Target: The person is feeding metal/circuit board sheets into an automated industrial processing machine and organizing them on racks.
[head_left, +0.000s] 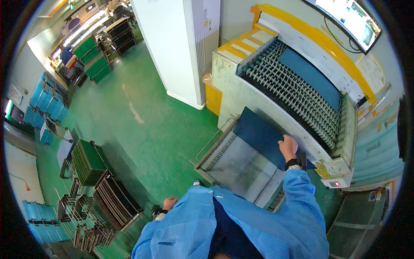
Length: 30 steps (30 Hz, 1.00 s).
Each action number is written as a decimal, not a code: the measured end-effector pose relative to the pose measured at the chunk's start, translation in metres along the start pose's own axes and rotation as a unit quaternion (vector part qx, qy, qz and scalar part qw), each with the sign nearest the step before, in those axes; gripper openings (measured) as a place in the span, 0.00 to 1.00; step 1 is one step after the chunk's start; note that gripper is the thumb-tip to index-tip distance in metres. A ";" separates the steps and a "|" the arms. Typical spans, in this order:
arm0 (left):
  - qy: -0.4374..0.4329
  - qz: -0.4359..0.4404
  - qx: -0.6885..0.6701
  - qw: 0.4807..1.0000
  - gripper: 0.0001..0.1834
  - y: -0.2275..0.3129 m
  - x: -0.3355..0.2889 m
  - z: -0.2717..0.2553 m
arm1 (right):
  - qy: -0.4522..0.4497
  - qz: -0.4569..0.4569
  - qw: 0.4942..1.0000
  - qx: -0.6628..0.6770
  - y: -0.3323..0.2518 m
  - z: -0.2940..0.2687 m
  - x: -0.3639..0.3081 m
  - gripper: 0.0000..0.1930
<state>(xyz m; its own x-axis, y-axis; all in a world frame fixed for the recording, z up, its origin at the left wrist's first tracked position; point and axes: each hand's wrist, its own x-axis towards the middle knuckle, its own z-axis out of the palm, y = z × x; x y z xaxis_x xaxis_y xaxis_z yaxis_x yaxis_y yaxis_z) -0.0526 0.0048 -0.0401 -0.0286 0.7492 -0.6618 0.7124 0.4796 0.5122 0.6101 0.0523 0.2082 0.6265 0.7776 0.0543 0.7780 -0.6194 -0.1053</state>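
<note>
A dark blue flat panel [258,134] stands tilted along the far side of a slotted rack [241,166] in front of me. My right hand [288,147] is closed on the panel's upper edge, toward its right end. Rows of small teeth line both sides of the rack, and its pale, smooth surface shows between them. Low at my left side hangs my left hand [170,203], its fingers curled in and nothing visible in them. It is apart from the rack and the panel.
Beyond the rack stands a roller conveyor machine [297,93] with another dark blue panel [308,73] on its rollers. A monitor [351,19] hangs above. Racks of green panels [88,162] stand on the left. A white column [172,47] rises ahead. Another person [67,56] is far left.
</note>
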 end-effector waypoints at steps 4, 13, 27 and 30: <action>0.006 0.029 0.042 0.999 0.19 0.018 -0.003 0.000 | 0.007 -0.029 1.000 0.002 0.012 0.004 0.007 0.19; -0.011 -0.001 0.028 1.000 0.20 0.036 0.003 0.005 | 0.052 -0.014 0.998 -0.017 -0.027 -0.163 -0.009 0.17; -0.047 0.025 0.049 0.997 0.18 0.071 0.028 0.001 | 0.246 0.094 0.918 0.297 0.207 -0.095 -0.073 0.11; -0.057 0.022 0.042 0.997 0.19 0.062 0.035 -0.002 | 0.133 0.235 0.507 0.819 0.094 -0.112 -0.090 0.13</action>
<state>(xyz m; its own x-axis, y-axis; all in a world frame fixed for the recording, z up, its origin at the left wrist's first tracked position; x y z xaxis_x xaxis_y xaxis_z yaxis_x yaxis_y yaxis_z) -0.0104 0.0612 -0.0303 0.0813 0.7096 -0.6999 0.7677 0.4032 0.4980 0.6322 -0.0881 0.3043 0.8777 0.4086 -0.2503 -0.4069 0.3597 -0.8397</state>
